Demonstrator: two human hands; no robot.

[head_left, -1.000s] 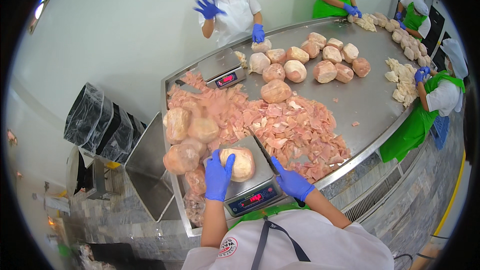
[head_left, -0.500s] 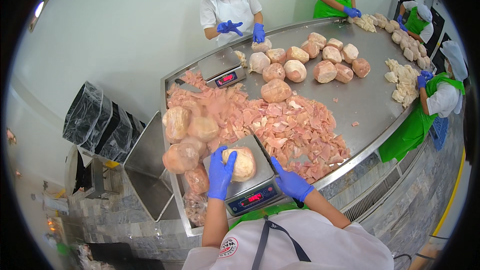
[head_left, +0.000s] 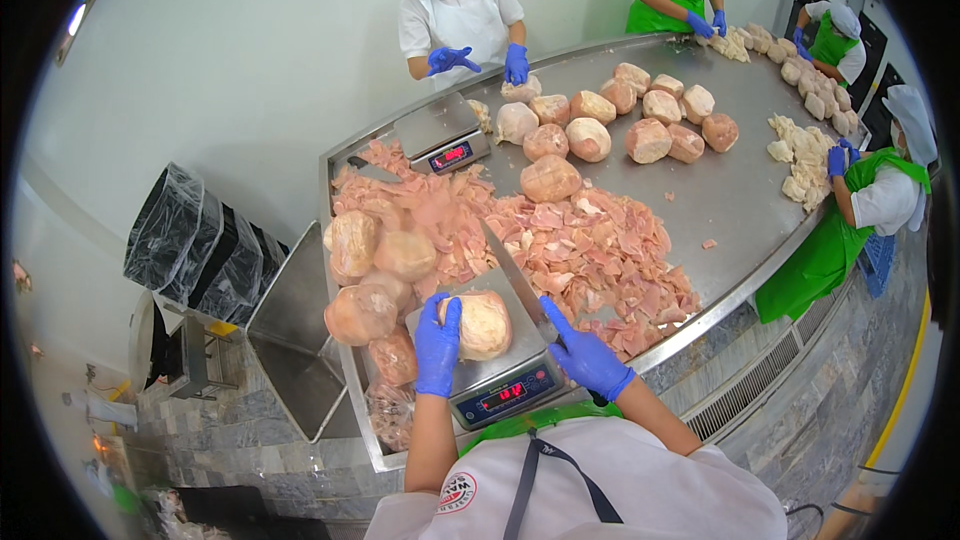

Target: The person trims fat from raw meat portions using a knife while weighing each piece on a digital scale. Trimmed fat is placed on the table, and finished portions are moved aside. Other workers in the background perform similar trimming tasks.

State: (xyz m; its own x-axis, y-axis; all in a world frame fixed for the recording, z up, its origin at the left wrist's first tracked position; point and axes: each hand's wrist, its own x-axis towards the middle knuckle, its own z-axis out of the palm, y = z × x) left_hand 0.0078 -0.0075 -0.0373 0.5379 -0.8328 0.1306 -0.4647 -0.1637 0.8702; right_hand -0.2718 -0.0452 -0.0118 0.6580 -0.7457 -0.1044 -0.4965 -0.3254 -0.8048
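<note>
A rounded, pale pink-tan lump of bagged meat point(head_left: 483, 324), smooth and glossy in its tight clear wrap, sits on the flat steel platform of a digital scale point(head_left: 500, 380) at the near edge of the bench point(head_left: 740, 190). The left hand point(head_left: 437, 345), in a blue glove, rests against the lump's left side, its fingers together and curved over the wrap. The right hand point(head_left: 587, 355), also gloved in blue, has its fingers clamped on the handle of a long knife point(head_left: 513, 275) whose narrow blade slants up and away over the scale toward the middle of the bench.

The bench is a broad curved sheet of brushed steel. Just beyond the scale lies a loose heap of thin pink meat slices point(head_left: 590, 250), ragged and wet-looking. Along the left edge several more wrapped lumps point(head_left: 375, 270) crowd together, touching one another. Further wrapped lumps point(head_left: 620, 125) stand toward the far edge, near a second scale point(head_left: 443, 135). Off the left edge, black crates lined with clear plastic point(head_left: 195, 240) stand in a row; what they hold cannot be seen.
</note>
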